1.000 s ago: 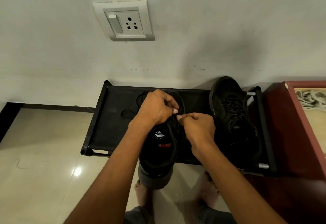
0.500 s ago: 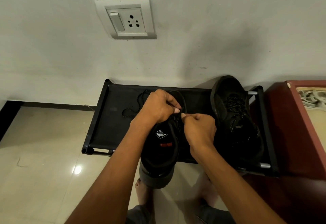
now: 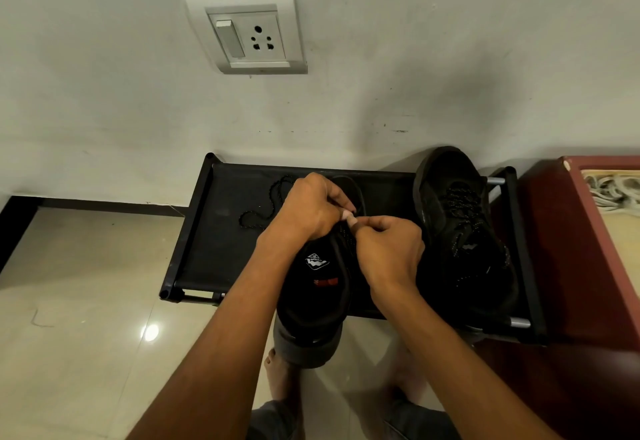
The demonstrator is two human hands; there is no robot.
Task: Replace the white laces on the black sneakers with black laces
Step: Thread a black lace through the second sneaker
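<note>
Sneaker (image 3: 317,287) on rack (image 3: 221,256), white logo on tongue, wording unreadable; left hand (image 3: 310,209) and right hand (image 3: 389,249) pinched shut on black lace (image 3: 348,235).

A white plastic wall socket with switch (image 3: 246,35) sits above a low black fabric-topped rack (image 3: 221,231); beside it stands a dark red wooden cabinet (image 3: 568,266).

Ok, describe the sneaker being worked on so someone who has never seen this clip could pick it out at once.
Below the wall socket stands a low black rack. Two black sneakers sit on it: the right-hand sneaker lies fully on the rack by the wall. The worked-on sneaker is the middle one, its heel overhanging the front edge, with a white logo inside and both hands pinching at its laces.
</note>
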